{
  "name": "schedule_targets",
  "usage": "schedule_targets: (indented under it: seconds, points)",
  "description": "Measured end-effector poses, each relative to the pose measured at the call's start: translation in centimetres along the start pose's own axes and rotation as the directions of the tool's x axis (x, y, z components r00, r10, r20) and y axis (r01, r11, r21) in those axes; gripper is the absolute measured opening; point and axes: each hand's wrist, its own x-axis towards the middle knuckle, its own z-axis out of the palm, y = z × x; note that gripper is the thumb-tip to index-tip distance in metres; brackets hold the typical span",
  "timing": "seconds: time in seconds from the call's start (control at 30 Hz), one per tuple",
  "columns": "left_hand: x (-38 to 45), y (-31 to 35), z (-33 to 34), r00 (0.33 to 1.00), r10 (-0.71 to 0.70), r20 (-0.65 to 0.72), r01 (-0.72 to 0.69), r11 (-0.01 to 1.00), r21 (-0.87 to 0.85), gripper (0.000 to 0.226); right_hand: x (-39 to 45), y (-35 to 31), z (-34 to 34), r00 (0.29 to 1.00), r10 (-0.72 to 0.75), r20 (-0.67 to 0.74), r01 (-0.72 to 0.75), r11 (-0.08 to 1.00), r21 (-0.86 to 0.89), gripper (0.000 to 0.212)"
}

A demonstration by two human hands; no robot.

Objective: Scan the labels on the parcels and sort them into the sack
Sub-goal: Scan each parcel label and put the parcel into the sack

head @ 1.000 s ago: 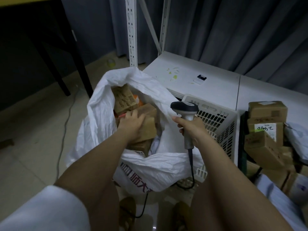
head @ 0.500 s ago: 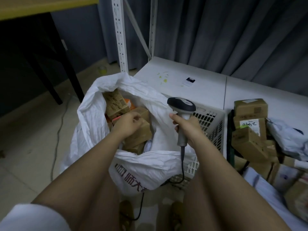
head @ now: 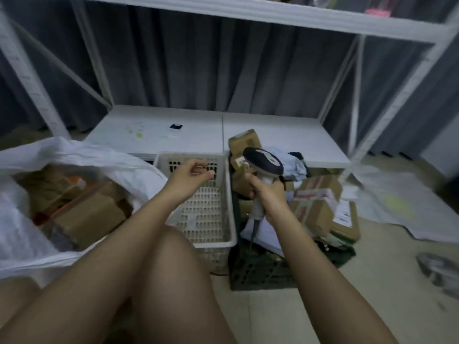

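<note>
The person sits on the floor with both hands stretched forward. The right hand (head: 267, 194) is clenched around the handle of the barcode scanner (head: 263, 163), whose head points toward the pile of parcels (head: 315, 202) at about 2 o'clock from the hands; a small green light falls on a label there. The left hand (head: 190, 175) carries nothing; its fingers are loosely curled in the air over the white basket (head: 229, 194), which stands between the sack and the pile. The parcels not yet sorted lie heaped in and over a dark crate (head: 258, 271) on the right, some brown cartons and some soft grey mailer bags. The white sack (head: 139, 170) is open at 9 o'clock and already holds several brown cartons. The cartons look stiff and rather light, so one hand can probably take one by two opposite sides; the tape on them may be a little slippery. The mailer bags are soft and will sag, so it seems better to pinch them at an edge or to support them from below.
</note>
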Motion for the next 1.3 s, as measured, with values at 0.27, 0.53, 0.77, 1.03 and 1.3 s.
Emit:
schedule_targets:
  seconds: [0.27,0.53,0.77,1.03,1.3]
  points:
    - [-0.3,2.0,16.6,0.95,-0.079,0.303,0.057,0.995,0.081,0.045,-3.0,5.5,-13.3,0.945,0.137,-0.297,-0.107,0.988,0.115,0.014]
    - [-0.5,1.8,28.2,0.88,-0.076,0.468,0.07,0.997,0.03,0.047,-0.8,8.6,-21.2,0.801,0.27,-0.534,-0.117,0.946,0.302,0.035]
    - [0.5,0.1,30.1,0.907,-0.027,0.421,-0.021,0.994,0.109,0.05,2.1,9.5,-21.0,0.845,0.227,-0.484,-0.12,0.963,0.242,0.046]
    - [2.5,-1.8,27.0,0.963,-0.086,0.255,0.061,0.993,0.105,0.048,2.6,9.8,-18.8,0.89,0.281,-0.36,-0.066,0.859,0.507,0.013]
    - [1.6,-3.6,25.0,0.956,-0.142,0.257,0.107,0.983,0.147,0.055,3.2,10.6,-14.9,0.943,0.304,-0.135,-0.172,0.793,0.584,0.033]
